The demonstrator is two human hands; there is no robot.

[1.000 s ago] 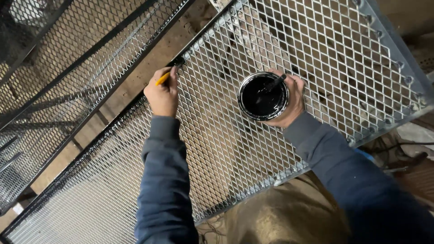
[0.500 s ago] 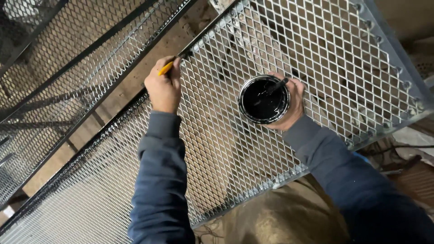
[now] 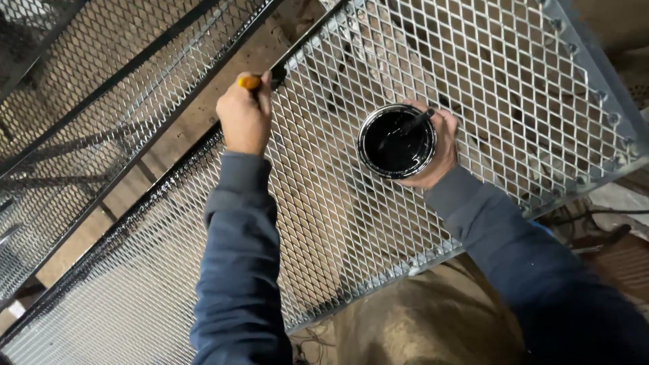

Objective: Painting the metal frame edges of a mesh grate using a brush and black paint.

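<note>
Adjacent panel: a dark-framed expanded-metal mesh panel [image 3: 81,101] lies at the far left, separated by a gap from the panel in work.
Painted edge: the black-coated frame edge [image 3: 155,203] of the grey galvanised mesh panel [image 3: 527,88] runs diagonally from lower left to upper centre; it looks wet and glossy.
Left hand: the left hand [image 3: 245,116] is closed in a fist around the orange-handled paintbrush [image 3: 250,82]; the bristle end is against the frame edge, at the limit of the coated stretch.
Left sleeve: the dark blue sleeve [image 3: 236,270] passes just above the mesh, near the coated edge.
Paint can: the round metal can of black paint [image 3: 396,140] sits on the mesh right of centre, with a dark stick [image 3: 409,125] resting inside.
Right hand: the right hand [image 3: 439,152] wraps around the can from the right side, fingers closed on its wall.
Risk, smear: the sleeve could drag across the wet edge.
Risk, spill: the can rests on open mesh; a loosened grip could tip it and drop paint through the openings.
Risk, drips: an overloaded brush could run through the mesh.
</note>
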